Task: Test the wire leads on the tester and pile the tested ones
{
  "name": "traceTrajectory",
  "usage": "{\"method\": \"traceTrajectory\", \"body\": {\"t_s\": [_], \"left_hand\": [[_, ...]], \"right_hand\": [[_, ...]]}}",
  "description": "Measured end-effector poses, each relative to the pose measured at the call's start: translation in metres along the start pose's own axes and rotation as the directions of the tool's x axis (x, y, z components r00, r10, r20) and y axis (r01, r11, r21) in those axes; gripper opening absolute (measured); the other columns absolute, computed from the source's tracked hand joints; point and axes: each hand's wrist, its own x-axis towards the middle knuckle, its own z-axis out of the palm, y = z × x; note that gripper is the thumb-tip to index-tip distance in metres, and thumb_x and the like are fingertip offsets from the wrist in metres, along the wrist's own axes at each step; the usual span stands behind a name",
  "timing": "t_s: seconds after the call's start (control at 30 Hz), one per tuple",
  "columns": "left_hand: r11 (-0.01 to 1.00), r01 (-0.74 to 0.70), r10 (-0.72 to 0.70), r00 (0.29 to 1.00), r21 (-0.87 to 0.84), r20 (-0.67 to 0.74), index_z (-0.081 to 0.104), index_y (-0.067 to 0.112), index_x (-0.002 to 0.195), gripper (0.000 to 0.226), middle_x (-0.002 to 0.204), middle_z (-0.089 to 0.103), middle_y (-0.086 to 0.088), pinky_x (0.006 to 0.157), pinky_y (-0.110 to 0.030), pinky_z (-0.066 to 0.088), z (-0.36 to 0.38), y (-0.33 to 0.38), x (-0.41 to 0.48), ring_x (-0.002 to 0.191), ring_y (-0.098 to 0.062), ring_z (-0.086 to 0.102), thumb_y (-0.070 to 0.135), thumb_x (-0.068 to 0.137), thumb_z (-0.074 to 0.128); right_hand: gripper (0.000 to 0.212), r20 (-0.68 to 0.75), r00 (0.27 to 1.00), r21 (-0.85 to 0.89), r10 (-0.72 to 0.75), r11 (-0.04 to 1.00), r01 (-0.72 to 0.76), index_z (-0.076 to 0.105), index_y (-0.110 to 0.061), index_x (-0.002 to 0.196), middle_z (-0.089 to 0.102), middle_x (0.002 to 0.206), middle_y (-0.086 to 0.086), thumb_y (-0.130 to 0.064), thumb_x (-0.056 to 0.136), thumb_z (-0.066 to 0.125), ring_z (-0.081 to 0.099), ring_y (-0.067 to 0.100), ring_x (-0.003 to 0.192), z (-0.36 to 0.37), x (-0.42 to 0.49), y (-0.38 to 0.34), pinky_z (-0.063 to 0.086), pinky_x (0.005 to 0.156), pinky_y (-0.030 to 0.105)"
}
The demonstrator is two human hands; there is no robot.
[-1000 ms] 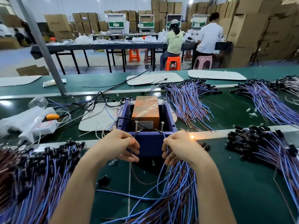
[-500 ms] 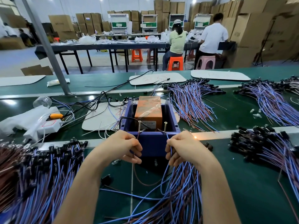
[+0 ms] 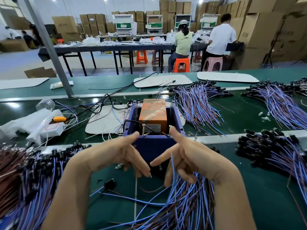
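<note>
Two upright screw posts, the left post (image 3: 143, 129) and the right post (image 3: 170, 128), stand on the near rim of the blue tester (image 3: 153, 143). The coming move turns on how they lie from the hands: straight ahead and slightly above, one before each hand. The left hand (image 3: 116, 155) points its index finger at the left post, the tip just short of it. The right hand (image 3: 191, 156) does likewise, its index tip just beside the right post, and I cannot tell whether either touches. The wire lead (image 3: 172, 161) in play is a blue strand rising across the right palm. Its long axis runs from the tester's front back toward the person, and its tail is lost in the loose bundle (image 3: 187, 206) on the green surface (image 3: 249, 188) under the right wrist. The right grip is half spread: index and thumb straight, the lower fingers curled round that strand. The left grip is mostly spread; a bare metal tip shows at its lowest fingertip, but whether it is pinched there I cannot tell. I see no end of the lead on a post, so I judge it is between contact and pile. If it is done, the capped pile (image 3: 33, 171) at far left lies nearer the left hand, well apart from the tester, so the lead would have to swing sideways across its own length.
</note>
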Motion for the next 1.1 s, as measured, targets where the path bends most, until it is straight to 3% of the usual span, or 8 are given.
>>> {"method": "traceTrajectory", "body": {"t_s": [0.1, 0.23, 0.43, 0.6, 0.77, 0.83, 0.93, 1.1], "left_hand": [[0.994, -0.092, 0.087, 0.992, -0.054, -0.089, 0.076, 0.001, 0.093, 0.082, 0.1, 0.073, -0.017, 0.083, -0.035, 0.044, -0.011, -0.002, -0.019, 0.085, -0.024, 0.066, 0.057, 0.092, 0.016], [0.969, 0.18, -0.088, 0.894, 0.171, -0.44, 0.075, 0.014, 0.09, 0.045, 0.086, 0.076, -0.003, 0.061, -0.021, 0.048, -0.015, -0.012, -0.029, 0.076, -0.016, 0.071, 0.045, 0.098, 0.044], [0.473, 0.66, -0.392, 0.751, 0.584, -0.531, 0.067, 0.019, 0.099, 0.03, 0.101, 0.07, 0.0, 0.074, -0.024, 0.048, -0.002, -0.057, -0.028, 0.092, -0.016, 0.064, 0.043, 0.082, 0.069], [0.374, 0.689, -0.29, 0.723, 0.621, -0.627, 0.058, 0.024, 0.095, 0.01, 0.107, 0.059, -0.002, 0.081, -0.029, 0.046, 0.0, -0.061, -0.031, 0.101, -0.022, 0.06, 0.031, 0.088, 0.06], [0.72, 0.311, 0.35, 0.61, 0.621, -0.711, 0.058, 0.021, 0.081, 0.014, 0.073, 0.066, 0.004, 0.07, -0.026, 0.049, 0.012, -0.003, -0.039, 0.071, -0.01, 0.064, 0.01, 0.088, 0.064], [0.642, 0.099, 0.634, 0.488, 0.76, -0.6, 0.061, 0.018, 0.082, 0.013, 0.071, 0.06, 0.015, 0.064, -0.01, 0.042, 0.027, 0.024, -0.042, 0.065, -0.001, 0.058, 0.008, 0.085, 0.066], [0.5, -0.04, 0.796, 0.415, 0.865, -0.44, 0.066, 0.011, 0.09, 0.007, 0.086, 0.059, 0.01, 0.072, -0.006, 0.041, 0.047, 0.044, -0.043, 0.075, 0.002, 0.054, 0.009, 0.085, 0.063], [0.323, -0.394, 0.802, 0.597, 0.86, -0.028, 0.069, 0.008, 0.09, 0.016, 0.093, 0.062, -0.001, 0.078, -0.01, 0.042, 0.08, 0.046, -0.049, 0.082, -0.005, 0.053, 0.015, 0.094, 0.055]], "right_hand": [[0.096, 0.089, 0.994, 0.045, -0.071, 0.997, 0.067, 0.074, -0.016, 0.107, 0.074, 0.086, 0.017, -0.086, 0.076, 0.017, 0.047, 0.009, 0.036, 0.004, -0.002, -0.005, 0.038, 0.038, 0.017], [0.087, 0.009, 0.999, -0.044, -0.035, 0.998, 0.035, 0.074, -0.02, 0.104, 0.074, 0.086, 0.016, -0.083, 0.079, 0.02, 0.048, 0.011, 0.038, 0.012, 0.001, -0.008, 0.039, 0.04, 0.018], [0.066, -0.079, 0.997, -0.189, 0.005, 0.982, -0.02, 0.07, -0.015, 0.107, 0.075, 0.079, 0.012, -0.064, 0.094, 0.027, 0.045, 0.01, 0.036, 0.018, 0.008, -0.011, 0.039, 0.041, 0.018], [0.055, -0.048, 0.998, -0.176, 0.036, 0.983, -0.044, 0.069, -0.008, 0.104, 0.074, 0.079, 0.014, -0.048, 0.101, 0.032, 0.047, 0.012, 0.038, 0.027, 0.018, -0.009, 0.04, 0.041, 0.018], [0.067, 0.048, 0.999, 0.116, 0.005, 0.993, -0.011, 0.069, 0.001, 0.102, 0.072, 0.089, 0.024, -0.053, 0.1, 0.028, 0.068, 0.025, 0.061, 0.055, 0.038, -0.017, 0.053, 0.053, 0.023], [0.068, 0.113, 0.992, 0.322, -0.055, 0.947, 0.016, 0.07, -0.001, 0.093, 0.072, 0.09, 0.024, -0.057, 0.094, 0.032, 0.07, 0.027, 0.067, 0.066, 0.043, -0.024, 0.056, 0.058, 0.027], [0.051, 0.042, 0.976, 0.594, -0.214, 0.791, 0.147, 0.074, -0.011, 0.072, 0.073, 0.075, 0.011, -0.051, 0.086, 0.045, 0.071, 0.02, 0.066, 0.066, 0.038, -0.03, 0.058, 0.06, 0.028], [0.03, -0.236, 0.939, 0.658, -0.251, 0.67, 0.345, 0.075, -0.007, 0.082, 0.071, 0.072, 0.005, -0.031, 0.082, 0.056, 0.064, 0.013, 0.057, 0.049, 0.025, -0.034, 0.054, 0.052, 0.02]]}}
